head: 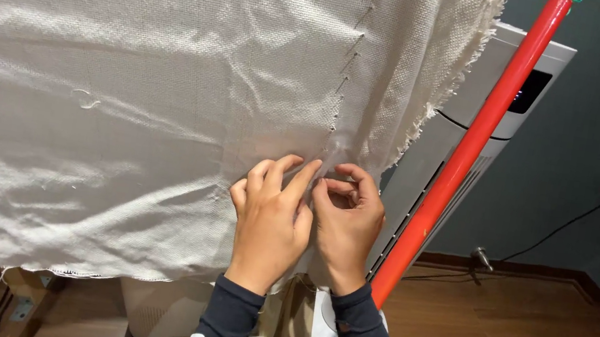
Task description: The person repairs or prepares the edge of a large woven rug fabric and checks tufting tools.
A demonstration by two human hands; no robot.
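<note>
Cloth (126, 101): hung across the view from 9 to 1 o'clock.
Left hand (270, 216): fingers curled, cloth pinched below the seam (349, 64).
Right hand (346, 224): closed on the cloth, touching the left.
Pole (461, 162): at 3 o'clock.

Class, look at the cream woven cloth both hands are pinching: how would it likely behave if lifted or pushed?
The cream cloth probably flops rather than holds shape: it hangs in wrinkles and folds. Its frayed edge suggests threads pull loose easily. The left hand and right hand pinch it easily, so it seems fairly light.
</note>
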